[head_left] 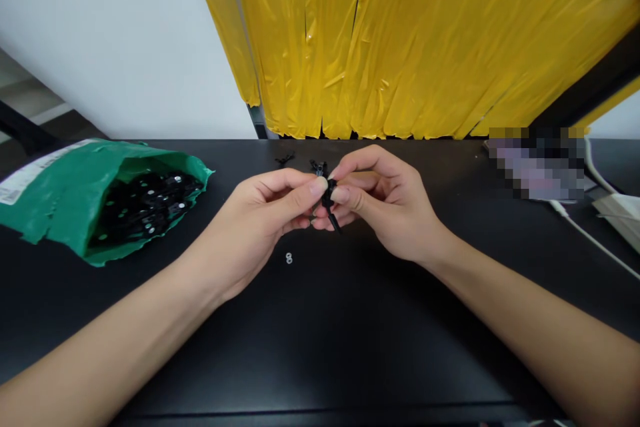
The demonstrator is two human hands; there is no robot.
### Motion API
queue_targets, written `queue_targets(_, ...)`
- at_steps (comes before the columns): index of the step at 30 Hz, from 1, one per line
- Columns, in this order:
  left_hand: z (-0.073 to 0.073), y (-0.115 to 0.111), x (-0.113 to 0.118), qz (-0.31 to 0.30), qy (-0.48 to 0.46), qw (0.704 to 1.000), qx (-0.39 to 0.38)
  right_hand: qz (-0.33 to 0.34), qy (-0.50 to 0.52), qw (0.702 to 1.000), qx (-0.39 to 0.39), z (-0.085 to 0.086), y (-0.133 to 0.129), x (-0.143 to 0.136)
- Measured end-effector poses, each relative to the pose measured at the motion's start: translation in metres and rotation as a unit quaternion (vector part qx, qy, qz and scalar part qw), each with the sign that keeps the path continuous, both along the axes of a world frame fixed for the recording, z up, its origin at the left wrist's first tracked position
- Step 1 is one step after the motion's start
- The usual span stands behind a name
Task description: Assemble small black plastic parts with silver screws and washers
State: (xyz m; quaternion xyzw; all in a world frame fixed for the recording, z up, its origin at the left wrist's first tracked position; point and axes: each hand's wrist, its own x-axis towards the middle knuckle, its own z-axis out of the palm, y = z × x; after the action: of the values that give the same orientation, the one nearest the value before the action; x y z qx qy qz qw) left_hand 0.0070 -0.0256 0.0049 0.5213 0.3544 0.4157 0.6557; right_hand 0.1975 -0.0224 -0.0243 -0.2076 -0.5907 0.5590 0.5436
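Observation:
Between my hands, over the middle of the dark table, is a small black plastic part [335,219] with a thin stem pointing down toward me. My left hand [280,203] pinches it from the left with thumb and fingers. From the right, my right hand [385,197] grips the same part between thumb and forefinger. Fingertips cover much of it, so its exact kind is unclear. Just below my left hand two small whitish rings [289,258] lie touching on the table. Another small black piece [285,159] rests farther back.
An open green plastic bag [60,207] full of black parts [150,203] lies at the left. At the right are a blurred-out flat device [537,170], a white cable [600,243] and a whitish box [620,213]. Yellow plastic sheeting [400,40] hangs behind the table [320,347].

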Motion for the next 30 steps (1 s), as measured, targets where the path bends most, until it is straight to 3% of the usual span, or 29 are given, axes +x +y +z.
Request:
queue_targets(5, -0.0020, 0.0009, -0.0020, 0.014, 0.017, 0.999, 0.028, -0.021, -0.011, 0.999, 0.022, -0.0005, -0.0004, -0.0006)
queue_targets(12, -0.0058, 0.0032, -0.0039, -0.022, -0.038, 0.998, -0.050, -0.015, -0.013, 1.000, 0.009, -0.0012, 0.0007, -0.0011)
queue_targets(24, -0.0063, 0.0013, -0.0045, -0.025, -0.042, 0.995, -0.082, 0.062, 0.007, 0.998, -0.032, -0.0025, 0.0071, 0.0057)
queue_targets(30, -0.0057, 0.0020, -0.0043, -0.022, -0.032, 0.997, -0.070, 0.065, 0.001, 0.997, -0.035, -0.0044, 0.0080, 0.0061)
